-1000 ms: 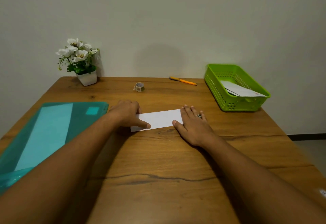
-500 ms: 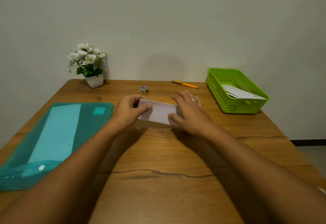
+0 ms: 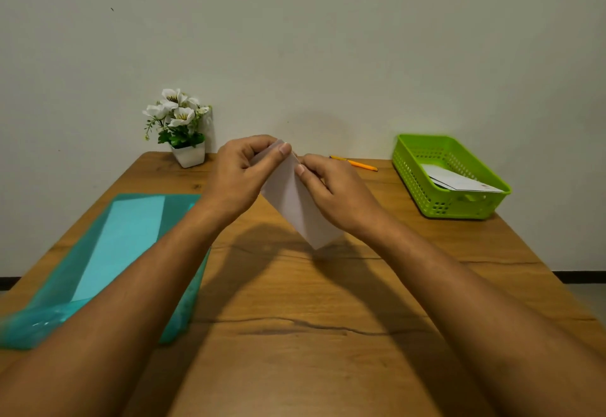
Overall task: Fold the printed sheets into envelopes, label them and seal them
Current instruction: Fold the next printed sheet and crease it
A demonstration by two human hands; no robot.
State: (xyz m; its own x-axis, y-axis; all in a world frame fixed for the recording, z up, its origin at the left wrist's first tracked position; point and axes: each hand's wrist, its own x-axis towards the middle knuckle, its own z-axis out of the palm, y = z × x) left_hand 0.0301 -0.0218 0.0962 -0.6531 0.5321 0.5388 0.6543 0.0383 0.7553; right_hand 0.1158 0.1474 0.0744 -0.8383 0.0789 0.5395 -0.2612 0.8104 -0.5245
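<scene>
A folded white sheet (image 3: 296, 203) is held up above the wooden table (image 3: 295, 334), tilted with its lower corner toward me. My left hand (image 3: 241, 175) pinches its upper end with thumb and fingers. My right hand (image 3: 334, 192) grips its right edge, thumb on the paper near the top. An orange pen (image 3: 355, 163) lies at the back of the table behind my right hand. The tape roll seen earlier is hidden behind my hands.
A teal plastic folder (image 3: 108, 262) holding paper lies at the left. A green basket (image 3: 449, 177) at the back right holds a white envelope (image 3: 459, 182). A small pot of white flowers (image 3: 178, 126) stands against the wall at the back left.
The folded sheet was pressed flat on the table a second ago; both hands have lifted it off and turned it upright in front of me.
</scene>
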